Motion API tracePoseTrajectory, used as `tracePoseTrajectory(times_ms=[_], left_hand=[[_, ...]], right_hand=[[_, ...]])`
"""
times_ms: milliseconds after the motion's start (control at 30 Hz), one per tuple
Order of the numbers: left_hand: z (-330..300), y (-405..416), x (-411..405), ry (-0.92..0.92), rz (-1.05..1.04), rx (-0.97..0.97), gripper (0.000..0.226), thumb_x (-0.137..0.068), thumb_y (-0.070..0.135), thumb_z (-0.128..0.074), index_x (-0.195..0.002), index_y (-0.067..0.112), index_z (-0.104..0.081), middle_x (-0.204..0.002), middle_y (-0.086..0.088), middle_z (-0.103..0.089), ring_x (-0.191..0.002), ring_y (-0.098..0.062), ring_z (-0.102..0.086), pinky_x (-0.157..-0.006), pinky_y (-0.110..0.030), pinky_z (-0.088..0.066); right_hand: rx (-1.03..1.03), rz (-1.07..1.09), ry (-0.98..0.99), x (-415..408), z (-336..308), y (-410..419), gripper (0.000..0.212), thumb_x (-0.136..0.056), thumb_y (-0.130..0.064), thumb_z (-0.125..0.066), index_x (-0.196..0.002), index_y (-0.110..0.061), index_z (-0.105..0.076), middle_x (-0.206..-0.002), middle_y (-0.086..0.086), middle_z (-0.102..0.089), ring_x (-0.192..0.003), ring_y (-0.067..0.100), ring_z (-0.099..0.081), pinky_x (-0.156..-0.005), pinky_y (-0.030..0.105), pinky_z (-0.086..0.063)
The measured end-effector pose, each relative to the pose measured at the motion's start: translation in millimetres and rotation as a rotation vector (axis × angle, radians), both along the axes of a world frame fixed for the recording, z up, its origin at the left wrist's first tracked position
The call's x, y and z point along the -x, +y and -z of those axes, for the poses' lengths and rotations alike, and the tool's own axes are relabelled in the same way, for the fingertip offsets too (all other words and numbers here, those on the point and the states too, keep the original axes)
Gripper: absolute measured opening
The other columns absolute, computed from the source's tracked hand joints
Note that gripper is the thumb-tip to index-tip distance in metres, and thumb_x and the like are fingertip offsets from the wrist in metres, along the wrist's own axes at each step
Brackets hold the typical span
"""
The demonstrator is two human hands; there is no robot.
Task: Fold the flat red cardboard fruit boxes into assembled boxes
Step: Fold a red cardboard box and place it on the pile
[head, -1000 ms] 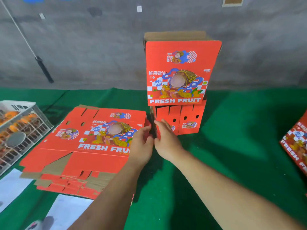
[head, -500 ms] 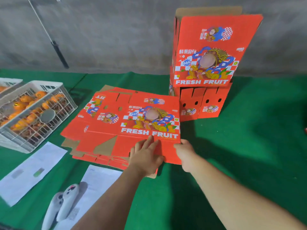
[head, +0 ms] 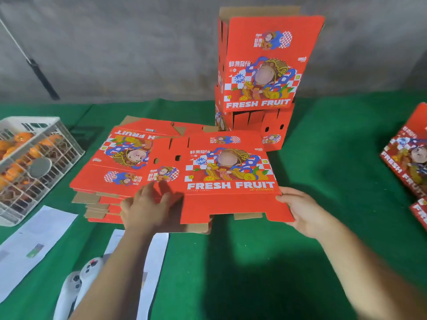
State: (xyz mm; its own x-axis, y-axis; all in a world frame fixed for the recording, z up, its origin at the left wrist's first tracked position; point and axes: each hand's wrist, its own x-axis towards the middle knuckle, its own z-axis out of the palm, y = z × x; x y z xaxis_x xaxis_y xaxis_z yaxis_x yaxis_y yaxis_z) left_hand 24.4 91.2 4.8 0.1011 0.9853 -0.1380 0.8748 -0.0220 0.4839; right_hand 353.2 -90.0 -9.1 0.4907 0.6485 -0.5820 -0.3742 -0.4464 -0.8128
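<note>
Lying on top of a stack of flat red cardboard box blanks on the green felt-covered desk is the flat red cardboard fruit box printed FRESH FRUIT, skewed so its right part juts past the stack. The left hand rests on its near left part with fingers spread and nearly straight, pressing down. The right hand grips the near right corner flap, thumb on top and fingers hidden beneath. Just behind the flat box stand two assembled red fruit boxes, one upon the other, the upper with its brown flaps open, set against the grey concrete wall. To the left sits a white plastic crate of oranges, with a grey round disc lying on the fruit. Nearer the person lie white paper sheets and two white handheld controllers, partly covered by the left forearm. At the right edge more red printed boxes are cut off by the frame. A dark-handled pole leans on the wall at the left.
</note>
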Motion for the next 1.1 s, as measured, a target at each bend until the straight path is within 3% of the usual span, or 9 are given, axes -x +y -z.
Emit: tracePoseTrajectory(times_ms=[100, 300, 433, 500, 567, 633, 867, 967, 1100], left_hand=[[-2.2, -12.7, 3.7, -0.118, 0.018, 0.088, 0.071, -0.076, 0.071, -0.049, -0.127, 0.022, -0.058, -0.141, -0.017, -0.056, -0.132, -0.043, -0.048, -0.111, -0.051, -0.037], [-5.3, -52.1, -15.4, -0.626, 0.059, 0.223, 0.052, -0.063, 0.061, -0.057, -0.083, 0.014, -0.05, -0.074, -0.008, -0.064, -0.069, -0.027, -0.056, -0.067, -0.048, -0.052], [-8.5, -67.2, -41.4, -0.722, 0.181, 0.252, 0.059, -0.077, 0.076, -0.062, -0.104, 0.023, -0.058, -0.112, -0.001, -0.068, -0.108, -0.019, -0.065, -0.098, -0.045, -0.049], [-13.7, -80.2, -53.9, -0.751, 0.284, 0.37, 0.079, -0.074, 0.088, -0.058, -0.127, 0.03, -0.058, -0.134, 0.011, -0.061, -0.121, -0.005, -0.059, -0.095, -0.033, -0.047], [-14.7, -93.4, -69.6, -0.697, 0.38, 0.412, 0.098, -0.072, 0.087, -0.058, -0.149, 0.028, -0.042, -0.149, -0.01, -0.051, -0.139, -0.028, -0.049, -0.109, -0.044, -0.047], [-12.6, -102.2, -83.1, -0.724, 0.416, 0.374, 0.085, -0.077, 0.078, -0.064, -0.148, 0.04, -0.038, -0.148, -0.02, -0.051, -0.143, -0.039, -0.042, -0.119, -0.06, -0.035], [-26.0, -102.8, -110.1, -0.969, 0.395, 0.418, 0.116, -0.059, 0.1, -0.059, -0.158, 0.053, -0.023, -0.157, 0.023, -0.041, -0.149, -0.006, -0.037, -0.124, -0.044, -0.033], [-27.4, -104.1, -125.1, -1.1, 0.392, 0.369, 0.09, -0.075, 0.076, -0.074, -0.15, 0.058, -0.028, -0.147, 0.032, -0.052, -0.138, 0.001, -0.05, -0.114, -0.026, -0.044], [-24.6, -102.8, -153.2, -1.094, 0.454, 0.314, 0.102, -0.099, 0.021, -0.071, -0.165, 0.039, 0.006, -0.161, 0.01, -0.042, -0.146, -0.015, -0.045, -0.126, -0.048, -0.03]], right_hand=[[-0.061, 0.105, 0.035, -15.2, -9.1, -33.9, 0.036, -0.106, -0.005, -0.047, -0.131, -0.019, -0.069, -0.124, 0.013, -0.074, -0.101, 0.027, -0.069, -0.071, 0.037, -0.055], [-0.021, 0.112, -0.022, -17.6, -13.1, -80.9, 0.032, -0.106, -0.011, -0.047, -0.133, -0.017, -0.063, -0.124, 0.016, -0.069, -0.103, 0.029, -0.065, -0.073, 0.04, -0.054], [-0.033, -0.036, -0.148, -14.5, -16.6, -100.6, 0.025, -0.109, -0.014, -0.046, -0.128, -0.017, -0.061, -0.101, 0.007, -0.079, -0.088, 0.018, -0.076, -0.06, 0.027, -0.058], [-0.034, -0.069, -0.141, -10.1, -17.0, -104.1, 0.024, -0.108, -0.018, -0.048, -0.127, -0.017, -0.062, -0.1, 0.007, -0.079, -0.085, 0.018, -0.077, -0.061, 0.026, -0.057], [-0.003, -0.012, -0.16, -7.1, -14.5, -102.6, 0.023, -0.107, -0.019, -0.051, -0.122, -0.011, -0.066, -0.086, 0.007, -0.075, -0.072, 0.018, -0.072, -0.061, 0.027, -0.055], [0.061, 0.026, -0.205, -6.2, -11.9, -102.1, 0.025, -0.106, -0.02, -0.054, -0.117, -0.003, -0.068, -0.086, 0.014, -0.071, -0.075, 0.023, -0.067, -0.071, 0.033, -0.055], [0.179, 0.04, -0.466, -17.4, -26.6, -107.2, 0.044, -0.101, -0.044, -0.061, -0.089, -0.002, -0.068, -0.059, 0.003, -0.058, -0.053, 0.018, -0.048, -0.057, 0.029, -0.039], [0.141, 0.066, -0.57, -24.5, -33.7, -103.9, 0.053, -0.097, -0.057, -0.06, -0.082, -0.007, -0.07, -0.074, 0.006, -0.067, -0.066, 0.023, -0.057, -0.068, 0.036, -0.045], [0.027, 0.074, -0.609, -25.2, -31.5, -98.6, 0.075, -0.082, -0.072, -0.052, -0.095, 0.001, -0.064, -0.101, 0.023, -0.072, -0.097, 0.039, -0.069, -0.095, 0.053, -0.056]])
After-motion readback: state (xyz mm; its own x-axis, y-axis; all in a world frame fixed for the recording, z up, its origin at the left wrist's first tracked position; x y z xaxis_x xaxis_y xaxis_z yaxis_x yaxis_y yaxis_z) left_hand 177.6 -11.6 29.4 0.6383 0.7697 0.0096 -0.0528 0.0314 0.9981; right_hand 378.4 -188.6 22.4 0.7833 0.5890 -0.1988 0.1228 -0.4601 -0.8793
